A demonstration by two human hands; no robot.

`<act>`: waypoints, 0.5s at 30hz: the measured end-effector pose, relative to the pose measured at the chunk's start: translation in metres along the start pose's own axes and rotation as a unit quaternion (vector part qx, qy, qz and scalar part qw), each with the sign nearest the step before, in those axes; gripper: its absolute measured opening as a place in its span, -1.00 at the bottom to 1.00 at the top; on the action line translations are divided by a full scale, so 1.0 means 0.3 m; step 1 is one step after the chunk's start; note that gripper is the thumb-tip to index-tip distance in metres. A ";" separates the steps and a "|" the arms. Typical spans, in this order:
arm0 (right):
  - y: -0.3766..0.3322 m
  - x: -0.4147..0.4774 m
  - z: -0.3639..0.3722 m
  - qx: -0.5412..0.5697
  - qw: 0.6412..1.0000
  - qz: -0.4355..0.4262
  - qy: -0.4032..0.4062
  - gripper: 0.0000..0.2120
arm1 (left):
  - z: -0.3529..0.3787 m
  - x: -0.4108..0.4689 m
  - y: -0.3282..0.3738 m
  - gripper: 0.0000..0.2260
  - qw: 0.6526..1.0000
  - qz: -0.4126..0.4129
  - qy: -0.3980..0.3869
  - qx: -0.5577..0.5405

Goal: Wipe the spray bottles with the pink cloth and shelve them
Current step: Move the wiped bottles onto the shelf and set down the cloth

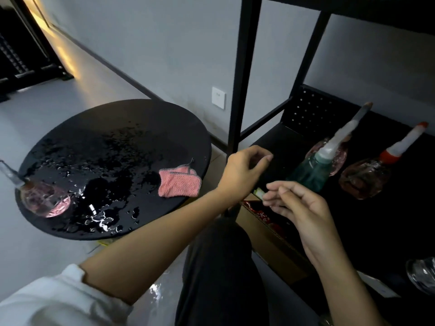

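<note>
From my remote feed, both bare hands hung in the air between the wet round black table (141, 114) and the black metal shelf unit (400, 231), and neither held anything. The left hand (244, 170) had its fingers loosely curled, thumb and forefinger close but nipping nothing I could see. The right hand (303, 208) was relaxed, fingers half bent, just in front of the shelf edge. The folded pink knitted cloth (180, 183) lay at the table's right rim, apart from both hands. 1 clear pink spray bottle (44, 198) stood at the table's far left edge among the puddles. 3 bottles stood on the shelf: a teal plastic spray bottle (310, 171) nearest the hands, a clear pink bottle (341, 156) just behind it, and a reddish bottle with an orange-and-white nozzle (364, 180) to their right. A cardboard box (266, 243) sat under the shelf's near edge
</note>
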State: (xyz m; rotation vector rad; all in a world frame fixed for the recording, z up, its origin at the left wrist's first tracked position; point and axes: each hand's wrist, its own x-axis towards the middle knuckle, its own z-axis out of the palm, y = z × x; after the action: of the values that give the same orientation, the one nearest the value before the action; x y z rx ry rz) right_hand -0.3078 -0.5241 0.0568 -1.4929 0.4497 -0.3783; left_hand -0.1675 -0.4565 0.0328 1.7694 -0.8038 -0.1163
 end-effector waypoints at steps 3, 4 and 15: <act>-0.001 0.027 0.072 0.001 1.000 -0.004 -0.021 -0.78 | -0.117 -0.064 -0.039 -0.86 1.000 -0.028 -0.002 0.002; -0.001 0.037 0.097 0.001 1.000 -0.005 -0.028 -0.78 | -0.156 -0.085 -0.053 -0.85 0.999 -0.038 0.001 0.003; 0.032 0.083 0.425 -0.015 0.993 -0.008 -0.119 -0.78 | -0.548 -0.310 -0.183 -0.82 0.987 -0.113 0.107 0.025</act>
State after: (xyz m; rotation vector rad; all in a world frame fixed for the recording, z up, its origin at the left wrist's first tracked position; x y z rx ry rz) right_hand -0.2221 -0.4264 0.0490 -1.5487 0.2555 -0.2033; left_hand -0.1380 -0.2629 0.0151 1.8794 -0.4534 -0.0543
